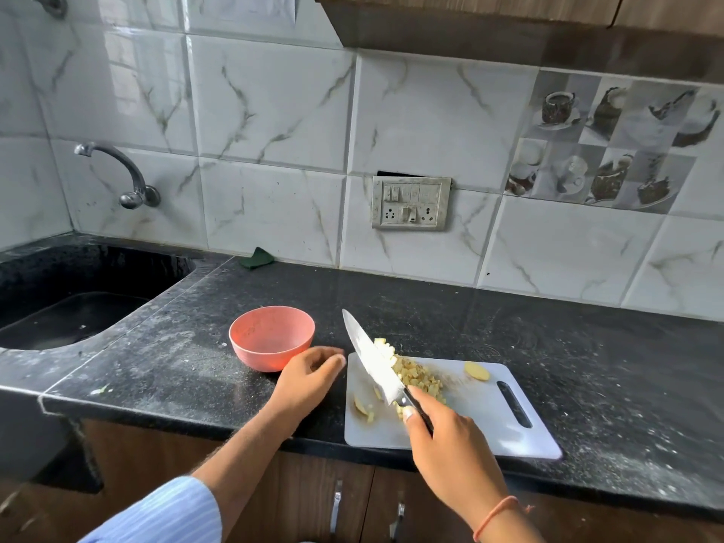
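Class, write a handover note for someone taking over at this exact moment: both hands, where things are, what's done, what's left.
Right hand: grips the knife by its handle, blade tilted over the white cutting board, diced pieces against it.
Left hand: holds nothing, fingers relaxed, beside the pink bowl.
Things: bowl left of the board, looks empty; one uncut slice at the board's far edge.
Done: most dicing.
Left: probably dice that slice, move everything into the bowl.
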Demonstrator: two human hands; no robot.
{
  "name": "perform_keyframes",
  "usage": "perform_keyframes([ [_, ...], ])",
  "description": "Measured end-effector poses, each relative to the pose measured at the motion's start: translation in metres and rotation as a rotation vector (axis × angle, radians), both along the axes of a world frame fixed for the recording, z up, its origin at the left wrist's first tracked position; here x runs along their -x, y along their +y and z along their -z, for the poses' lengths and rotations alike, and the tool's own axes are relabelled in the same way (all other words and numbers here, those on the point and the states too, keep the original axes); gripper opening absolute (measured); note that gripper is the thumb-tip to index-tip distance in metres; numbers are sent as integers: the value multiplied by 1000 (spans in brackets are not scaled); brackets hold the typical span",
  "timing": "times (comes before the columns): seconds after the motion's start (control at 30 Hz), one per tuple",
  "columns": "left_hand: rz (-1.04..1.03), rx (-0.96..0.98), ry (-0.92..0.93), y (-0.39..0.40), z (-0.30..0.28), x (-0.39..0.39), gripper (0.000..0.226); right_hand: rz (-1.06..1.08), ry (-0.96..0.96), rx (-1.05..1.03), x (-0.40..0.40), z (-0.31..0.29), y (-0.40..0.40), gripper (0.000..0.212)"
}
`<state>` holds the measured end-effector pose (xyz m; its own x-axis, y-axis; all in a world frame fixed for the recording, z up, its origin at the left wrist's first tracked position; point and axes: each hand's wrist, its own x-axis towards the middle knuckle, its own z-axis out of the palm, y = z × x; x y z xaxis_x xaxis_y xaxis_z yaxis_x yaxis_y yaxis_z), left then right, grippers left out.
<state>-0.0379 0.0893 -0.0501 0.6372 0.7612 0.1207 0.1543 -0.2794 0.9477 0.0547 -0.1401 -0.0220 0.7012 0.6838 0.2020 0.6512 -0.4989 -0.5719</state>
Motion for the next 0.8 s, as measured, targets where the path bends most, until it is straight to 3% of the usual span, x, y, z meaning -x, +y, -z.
perform_keyframes([
  [0.07,-101,241,-169,-7,-8,-13,25,-38,72,-50,-7,-6,-2,32],
  [0.17,-19,742,-484,-23,-27,-32,35,-109,268,-149,-15,-16,-1,17],
  [0.3,54,1057,-782,-45,-41,-49,50,-109,746,-328,-10,-24,3,20],
  [0.4,32,1196,-889,-58,-41,-62,56,-128,876,-351,-5,-23,4,22],
  [0.53,8,1284,-966,-71,-38,-73,62,-132,893,-338,-4,-16,10,25],
  [0.7,-16,1322,-918,-68,-31,-76,66,-104,902,-350,-6,-14,14,12],
  [0.8,-26,1314,-840,-64,-29,-72,65,-90,869,-341,-9,-5,19,17],
])
